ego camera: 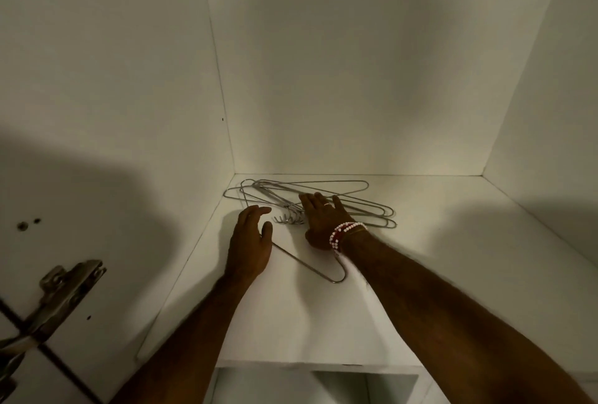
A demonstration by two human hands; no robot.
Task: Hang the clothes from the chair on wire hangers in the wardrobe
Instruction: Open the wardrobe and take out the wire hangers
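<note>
Reaching both arms onto the wardrobe shelf (437, 241). The pile of wire hangers (278, 196) is lying flat near the shelf's back left corner, hooks (288, 219) bunched together and pointing toward the front edge. The right hand (320, 219) is resting palm down on the pile's right half, fingers straight and slightly spread, holding nothing. It is wearing a ring (326, 205) and a red and white bead bracelet (346, 232) at the wrist. One single hanger (307, 266) is lying apart from the pile, closer to the front edge, its wire running from under the left hand to under the right wrist. The left hand (250, 241) is sitting just left of the hooks, fingers loosely extended, thumb apart, gripping nothing; cannot tell if it is touching the wire. A door hinge (64, 287) is showing at the lower left.
</note>
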